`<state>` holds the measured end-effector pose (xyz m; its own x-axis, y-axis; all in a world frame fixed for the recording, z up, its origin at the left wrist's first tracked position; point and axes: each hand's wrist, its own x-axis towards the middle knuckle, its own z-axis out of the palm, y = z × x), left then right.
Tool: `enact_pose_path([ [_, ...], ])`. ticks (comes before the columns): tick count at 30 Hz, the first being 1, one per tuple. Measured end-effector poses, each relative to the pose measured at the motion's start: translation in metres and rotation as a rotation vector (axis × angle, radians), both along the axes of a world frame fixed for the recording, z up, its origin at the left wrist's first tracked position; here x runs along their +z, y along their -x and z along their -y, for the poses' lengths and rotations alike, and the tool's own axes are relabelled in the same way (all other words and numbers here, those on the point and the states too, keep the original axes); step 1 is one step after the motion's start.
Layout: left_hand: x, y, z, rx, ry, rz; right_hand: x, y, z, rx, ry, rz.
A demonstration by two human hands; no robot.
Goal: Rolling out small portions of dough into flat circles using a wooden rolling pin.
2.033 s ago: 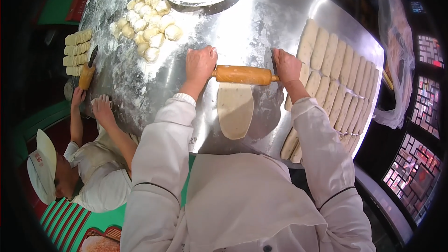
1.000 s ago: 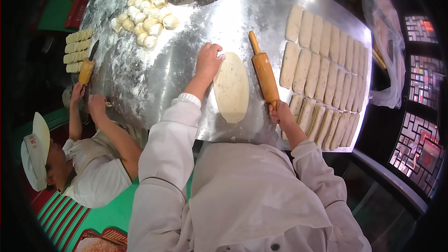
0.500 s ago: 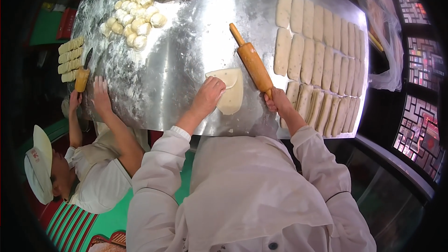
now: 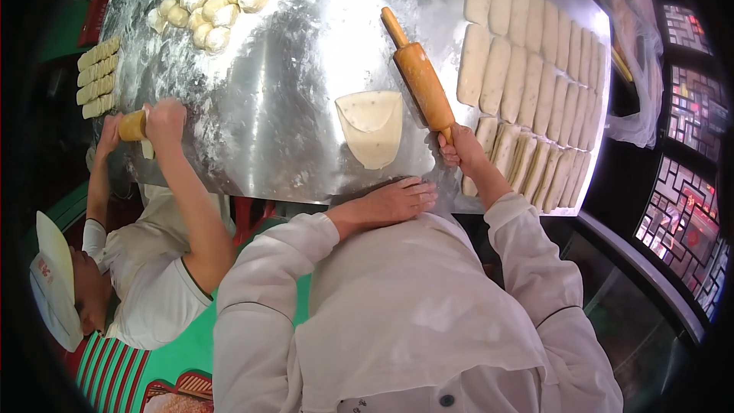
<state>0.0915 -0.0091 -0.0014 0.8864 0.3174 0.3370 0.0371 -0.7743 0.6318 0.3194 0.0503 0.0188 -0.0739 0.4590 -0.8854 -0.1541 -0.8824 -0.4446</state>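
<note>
My right hand (image 4: 463, 147) grips the lower handle of a wooden rolling pin (image 4: 425, 86), which lies slanted on the steel table. Left of the pin rests a flat sheet of dough (image 4: 375, 138), its far edge folded over toward me. My left hand (image 4: 397, 200) is at the table's near edge, in front of my apron, below the dough and not touching it. Its fingers are stretched out and point right, with nothing seen in them.
Rows of long dough strips (image 4: 508, 69) cover the table's right side. A heap of floured dough balls (image 4: 210, 0) sits at the far left. A co-worker (image 4: 153, 275) on the left holds another rolling pin (image 4: 132, 126), near small dough pieces (image 4: 98, 78). Flour dusts the steel table (image 4: 283, 107).
My left hand has let go of the dough's folded edge and moved down to the table's near edge. The co-worker now has both hands on their rolling pin. The view has shifted slightly.
</note>
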Motion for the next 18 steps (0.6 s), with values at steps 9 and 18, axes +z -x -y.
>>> enact_pose_path([
  [9, 0.022, 0.086, -0.007, -0.128, -0.046, -0.488, 0.004, -0.003, -0.004, -0.021, 0.005, -0.027],
  [18, 0.049, 0.174, -0.127, 0.908, -0.188, -0.440, 0.009, 0.001, 0.002, -0.014, -0.022, 0.000],
])
